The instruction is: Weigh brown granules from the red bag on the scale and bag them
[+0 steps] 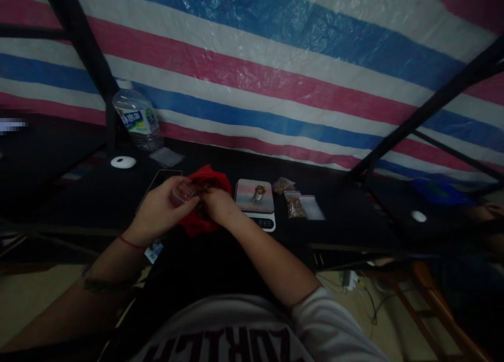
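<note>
My left hand (157, 207) is closed around a small clear plastic container (182, 191), tilted over the near-left side of a red bag (214, 176). Brown bits (205, 187) lie in the bag's open mouth. At those bits is my right hand (222, 206), its fingers bent together and their tips hidden, so what they pinch cannot be made out. Just right of the bag sits a digital kitchen scale (243, 204) with a dark display on its near side. On its plate stands a small silvery cup (258, 195) filled with brown pieces.
Right of the scale are two clear bags of brown pieces (294, 205) (283, 185) and a pale flat bag (312, 208). A large plastic bottle (137, 115), another clear bag (167, 157) and a white mouse (123, 162) are at left. Dark frame poles flank the table. Another person's hand (492, 211) shows far right.
</note>
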A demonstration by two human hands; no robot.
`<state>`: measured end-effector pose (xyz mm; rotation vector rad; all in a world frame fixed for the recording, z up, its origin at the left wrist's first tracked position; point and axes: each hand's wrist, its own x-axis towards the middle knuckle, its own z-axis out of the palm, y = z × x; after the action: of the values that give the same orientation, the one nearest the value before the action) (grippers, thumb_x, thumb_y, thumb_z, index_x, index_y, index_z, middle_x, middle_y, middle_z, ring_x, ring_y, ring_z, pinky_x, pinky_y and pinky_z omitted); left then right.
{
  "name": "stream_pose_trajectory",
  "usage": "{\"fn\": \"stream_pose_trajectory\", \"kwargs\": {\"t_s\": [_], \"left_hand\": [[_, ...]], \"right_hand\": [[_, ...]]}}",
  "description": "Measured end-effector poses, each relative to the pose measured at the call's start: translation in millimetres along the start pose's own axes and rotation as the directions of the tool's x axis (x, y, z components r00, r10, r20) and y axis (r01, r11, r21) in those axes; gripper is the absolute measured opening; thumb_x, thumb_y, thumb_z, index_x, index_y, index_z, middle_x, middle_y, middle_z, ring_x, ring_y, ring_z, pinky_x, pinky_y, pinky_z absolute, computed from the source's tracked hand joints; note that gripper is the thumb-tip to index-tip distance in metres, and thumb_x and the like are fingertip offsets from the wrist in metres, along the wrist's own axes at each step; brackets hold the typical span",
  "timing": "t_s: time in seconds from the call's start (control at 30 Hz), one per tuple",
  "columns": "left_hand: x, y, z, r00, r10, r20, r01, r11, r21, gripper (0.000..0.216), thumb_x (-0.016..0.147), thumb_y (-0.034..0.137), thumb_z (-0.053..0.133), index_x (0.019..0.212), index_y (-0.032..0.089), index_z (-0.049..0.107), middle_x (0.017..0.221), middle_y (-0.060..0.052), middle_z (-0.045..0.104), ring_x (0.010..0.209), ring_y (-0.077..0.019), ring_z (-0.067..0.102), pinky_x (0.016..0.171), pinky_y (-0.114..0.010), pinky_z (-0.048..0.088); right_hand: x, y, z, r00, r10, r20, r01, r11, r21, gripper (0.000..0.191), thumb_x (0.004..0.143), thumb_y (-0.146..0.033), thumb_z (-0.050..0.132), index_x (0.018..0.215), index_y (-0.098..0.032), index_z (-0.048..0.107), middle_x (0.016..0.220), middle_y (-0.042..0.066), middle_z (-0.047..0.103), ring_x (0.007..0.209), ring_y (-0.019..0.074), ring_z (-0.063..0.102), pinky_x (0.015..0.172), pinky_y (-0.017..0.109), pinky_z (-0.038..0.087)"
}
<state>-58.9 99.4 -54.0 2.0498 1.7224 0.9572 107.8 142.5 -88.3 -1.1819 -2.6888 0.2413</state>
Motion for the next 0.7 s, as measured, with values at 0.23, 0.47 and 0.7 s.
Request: {"fn": "stream_pose_trajectory", "kwargs": {"t_s": [0.23,0.47,0.7], "left_hand": [[-48.6,-46.7,12.4,0.973,0.118,0.199,-0.149,0.977,0.152,0.033,0.073,0.041,0.058,0.099,0.021,0.061,0.116,-0.010,0.061,0.108,-0.0265,0.058,0.096,-0.035,0.046],[-29.5,-45.0,36.1,0.980,0.063,0.187,-0.104,0.970,0.218,0.031,0.077,0.037,0.052,0.101,0.020,0.060,0.114,-0.011,0.062,0.104,-0.0258,0.060,0.092,-0.036,0.048],[14.4,-45.7,55.4,0.986,0.050,0.161,-0.094,0.956,0.277,0.033,0.077,0.037,0.052,0.103,0.018,0.059,0.109,-0.012,0.063,0.100,-0.0257,0.061,0.088,-0.034,0.048]], "right_hand": [[-1.3,-8.0,12.3,1.000,-0.026,-0.009,0.025,0.998,-0.057,0.029,0.087,-0.011,0.044,0.108,-0.011,0.064,0.107,0.013,0.063,0.100,0.0211,0.059,0.092,0.033,0.045],[3.1,-6.9,2.9,0.998,-0.042,0.040,0.044,0.998,-0.044,0.031,0.088,-0.013,0.045,0.113,-0.011,0.062,0.109,0.015,0.064,0.100,0.0229,0.061,0.091,0.036,0.047],[23.2,13.6,-19.3,0.998,0.006,0.069,0.000,0.996,-0.091,0.027,0.089,-0.009,0.042,0.098,-0.010,0.067,0.099,0.014,0.068,0.091,0.0225,0.065,0.079,0.032,0.052]]}}
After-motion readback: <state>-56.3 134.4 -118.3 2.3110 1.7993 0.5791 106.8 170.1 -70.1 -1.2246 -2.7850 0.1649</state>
